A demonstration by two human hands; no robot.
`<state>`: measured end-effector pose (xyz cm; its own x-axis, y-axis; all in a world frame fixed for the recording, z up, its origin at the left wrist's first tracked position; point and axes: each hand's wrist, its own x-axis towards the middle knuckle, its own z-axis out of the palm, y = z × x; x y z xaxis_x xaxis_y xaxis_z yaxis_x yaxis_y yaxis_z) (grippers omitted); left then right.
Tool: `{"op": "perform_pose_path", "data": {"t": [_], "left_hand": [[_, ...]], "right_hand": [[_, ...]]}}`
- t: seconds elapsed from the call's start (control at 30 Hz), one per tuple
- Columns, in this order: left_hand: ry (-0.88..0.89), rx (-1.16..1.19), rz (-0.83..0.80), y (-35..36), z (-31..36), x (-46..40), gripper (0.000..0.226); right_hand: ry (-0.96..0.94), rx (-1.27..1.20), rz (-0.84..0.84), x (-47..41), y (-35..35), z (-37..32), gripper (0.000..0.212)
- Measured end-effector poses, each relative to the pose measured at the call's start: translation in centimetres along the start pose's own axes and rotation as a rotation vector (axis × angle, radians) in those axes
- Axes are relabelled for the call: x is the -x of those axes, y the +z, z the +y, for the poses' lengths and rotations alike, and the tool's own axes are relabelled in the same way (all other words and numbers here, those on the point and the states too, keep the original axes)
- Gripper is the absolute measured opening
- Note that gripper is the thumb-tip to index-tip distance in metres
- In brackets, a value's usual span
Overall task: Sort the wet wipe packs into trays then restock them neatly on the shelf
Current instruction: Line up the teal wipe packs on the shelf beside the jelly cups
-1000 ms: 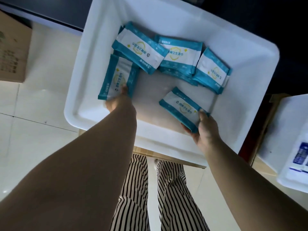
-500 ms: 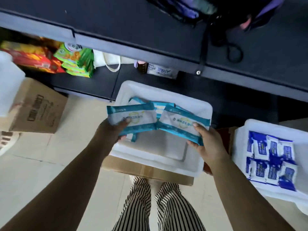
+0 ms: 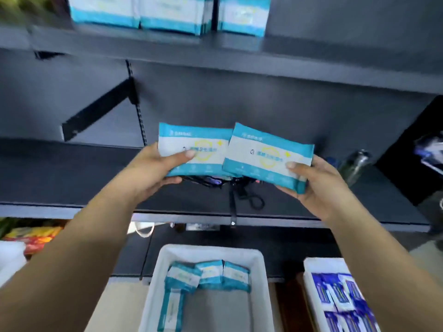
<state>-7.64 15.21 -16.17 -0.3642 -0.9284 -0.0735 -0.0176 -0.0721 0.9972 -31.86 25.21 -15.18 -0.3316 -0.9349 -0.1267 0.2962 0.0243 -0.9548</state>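
A dark grey shelf unit [image 3: 239, 97] fills the background above a pale floor. Nearest, a white tray [image 3: 158, 283] holds a few teal wet wipe packs [image 3: 211, 275] bunched at its far end, its near end cut off by the frame. To its right a second white tray [image 3: 309, 271], also cut off, holds blue packs [image 3: 340, 295]. Farther, the left hand [image 3: 153, 168] grasps a teal pack [image 3: 194, 152], thumb on its face, and the right hand [image 3: 311, 180] grasps another teal pack [image 3: 268, 156]; the packs overlap at their inner edges, in front of the middle shelf. Behind them a dark strapped item [image 3: 239, 195] is mostly hidden. On the top shelf, blurred teal packs [image 3: 167, 13] stand in a row.
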Motion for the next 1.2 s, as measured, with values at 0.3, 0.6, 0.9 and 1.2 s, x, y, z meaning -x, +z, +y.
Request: {"op": "perform_pose_path", "data": {"t": [0.3,0.6,0.9,1.2], "left_hand": [[0.399,-0.097,0.118,3.6,12.9,-4.7,0.01],[0.569,-0.355,0.815,5.4,17.2,-12.3,0.045],[0.508,-0.342,1.041,6.3,15.1,-16.6,0.046],[0.551,-0.345,1.062,6.0,14.7,-17.2,0.022]], "right_hand": [[-0.36,0.142,-0.005,-3.1,0.2,-13.0,0.019],[-0.396,0.231,0.004,-15.6,1.2,-21.9,0.018],[-0.337,0.316,-0.052,-29.1,4.7,-22.3,0.019],[-0.37,0.588,-0.029,-37.5,7.8,-20.3,0.031]]}}
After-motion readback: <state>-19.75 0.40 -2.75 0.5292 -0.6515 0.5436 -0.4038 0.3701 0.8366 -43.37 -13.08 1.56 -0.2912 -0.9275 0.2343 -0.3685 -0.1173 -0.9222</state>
